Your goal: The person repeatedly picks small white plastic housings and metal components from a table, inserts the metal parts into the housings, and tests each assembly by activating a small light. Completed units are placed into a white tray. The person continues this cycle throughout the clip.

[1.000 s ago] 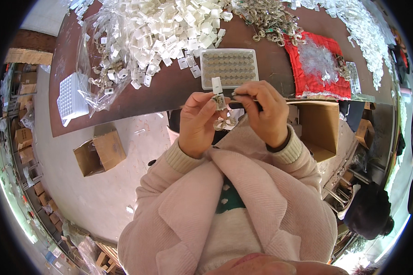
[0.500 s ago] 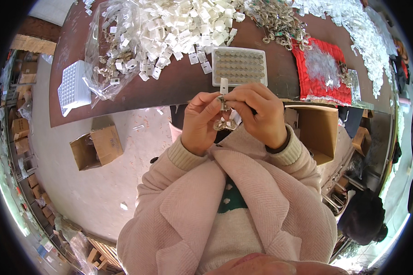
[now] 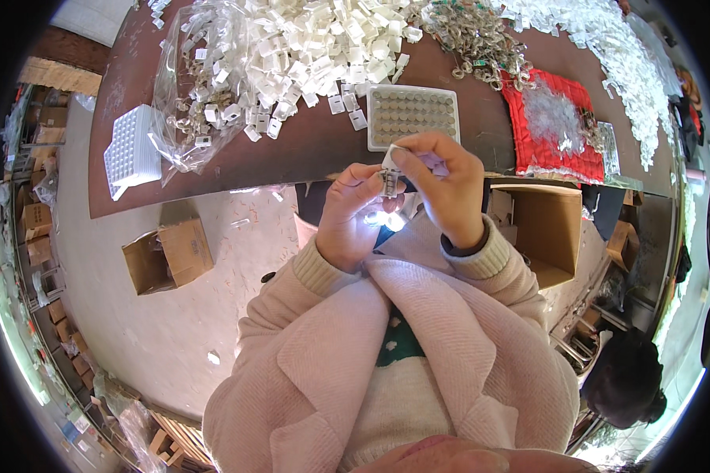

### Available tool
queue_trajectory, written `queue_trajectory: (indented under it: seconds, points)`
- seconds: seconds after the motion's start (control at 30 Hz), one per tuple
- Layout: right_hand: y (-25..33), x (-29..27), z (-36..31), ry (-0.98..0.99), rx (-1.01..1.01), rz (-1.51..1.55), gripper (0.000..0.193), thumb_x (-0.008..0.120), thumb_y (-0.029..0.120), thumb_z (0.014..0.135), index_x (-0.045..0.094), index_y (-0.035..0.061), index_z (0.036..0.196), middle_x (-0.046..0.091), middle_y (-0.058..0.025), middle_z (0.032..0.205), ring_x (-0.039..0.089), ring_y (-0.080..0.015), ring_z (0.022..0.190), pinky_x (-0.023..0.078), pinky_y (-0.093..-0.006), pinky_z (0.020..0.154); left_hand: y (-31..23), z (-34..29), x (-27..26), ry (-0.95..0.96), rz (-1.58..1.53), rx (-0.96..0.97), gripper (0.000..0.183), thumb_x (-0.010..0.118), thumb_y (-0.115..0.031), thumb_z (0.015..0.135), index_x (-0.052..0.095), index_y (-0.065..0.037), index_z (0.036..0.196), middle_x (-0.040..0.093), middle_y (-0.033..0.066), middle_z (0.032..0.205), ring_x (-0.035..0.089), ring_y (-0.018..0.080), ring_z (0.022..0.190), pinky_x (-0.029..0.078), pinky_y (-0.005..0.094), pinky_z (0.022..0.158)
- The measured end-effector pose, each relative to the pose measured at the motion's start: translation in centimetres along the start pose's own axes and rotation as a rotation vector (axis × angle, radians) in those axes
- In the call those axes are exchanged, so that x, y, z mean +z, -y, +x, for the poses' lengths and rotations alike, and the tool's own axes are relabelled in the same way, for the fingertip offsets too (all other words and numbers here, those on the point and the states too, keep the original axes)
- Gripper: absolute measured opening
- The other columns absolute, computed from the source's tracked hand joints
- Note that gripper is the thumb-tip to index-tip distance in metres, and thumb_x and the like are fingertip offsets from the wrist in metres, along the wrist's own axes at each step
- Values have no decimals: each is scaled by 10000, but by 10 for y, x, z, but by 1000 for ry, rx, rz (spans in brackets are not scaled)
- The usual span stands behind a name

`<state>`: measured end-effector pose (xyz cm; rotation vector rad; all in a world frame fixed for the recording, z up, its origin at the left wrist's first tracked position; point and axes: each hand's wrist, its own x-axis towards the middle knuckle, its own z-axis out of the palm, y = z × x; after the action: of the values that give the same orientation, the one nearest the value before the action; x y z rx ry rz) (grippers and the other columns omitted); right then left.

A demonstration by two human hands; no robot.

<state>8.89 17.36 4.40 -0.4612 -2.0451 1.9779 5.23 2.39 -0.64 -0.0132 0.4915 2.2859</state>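
Observation:
Between the fingertips of my left hand (image 3: 345, 214) is a small white battery case (image 3: 389, 186), held upright above the table's near edge. Just below it, a bundle of tiny string lights (image 3: 387, 220) glows bright white by my left palm. My right hand (image 3: 454, 183) pinches a white plastic cover (image 3: 393, 160) at the top of the case; whether the two are joined I cannot tell. Beyond my hands sits a clear tray (image 3: 368, 118) with rows of round, grey, button-shaped cells.
White plastic pieces (image 3: 315, 47) are heaped at the back, beside a clear bag (image 3: 170, 102) and tangled wire lights (image 3: 473, 39). White stacked trays (image 3: 132, 150) lie left, a red cloth (image 3: 556, 130) right. Cardboard boxes (image 3: 185, 251) stand below. Another person's dark-haired head (image 3: 623, 378) shows lower right.
The string lights were unlit and now shine. My right fingers have moved up from the case's middle to the white cover, and the cover now leans to the right.

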Motion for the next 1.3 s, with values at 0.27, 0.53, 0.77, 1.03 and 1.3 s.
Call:
queue_trajectory:
  seconds: [0.27, 0.53, 0.77, 1.03, 1.3]
  points:
    - [-3, -8, 0, 216, -629, -107, 300, 739, -106, 744, 738, 14, 1019, 710, -136, 1088, 687, -264, 1030, 536, -351, 903, 2, -5, 10, -63, -49, 39, 248, 638, -206, 1000, 613, -70, 1206, 669, 55, 1133, 647, 144, 1018, 523, 321, 905]
    - [-3, -5, -2, 188, -608, -53, 257, 706, -95, 778, 725, -2, 1016, 710, -129, 1047, 700, -235, 979, 543, -327, 879, -1, -5, 15, -56, -120, -11, 251, 659, -210, 987, 611, -53, 1177, 682, 52, 1092, 648, 155, 969, 533, 325, 873]
    - [-2, -3, -10, 50, -190, 64, 167, 675, -40, 885, 718, -21, 1045, 747, -121, 1015, 706, -150, 909, 552, -271, 805, -2, -3, 10, 40, -28, -22, 211, 674, -189, 973, 643, -65, 1142, 708, 72, 1065, 646, 150, 916, 521, 309, 829]
    - [-7, -6, -1, 214, -708, -153, 266, 721, -79, 782, 715, 13, 1032, 699, -162, 1157, 701, -287, 1050, 558, -347, 888, -1, -5, -3, 67, -139, 7, 346, 604, -227, 1011, 550, -92, 1325, 629, 55, 1224, 591, 205, 1168, 479, 408, 1044]
    - [-10, 4, -3, 130, -735, -137, 211, 688, -82, 785, 691, 11, 974, 704, -156, 1085, 697, -309, 1008, 554, -383, 885, 7, -3, -1, 78, -170, 5, 298, 625, -269, 1003, 580, -95, 1241, 623, 19, 1209, 590, 158, 1139, 460, 350, 1030]
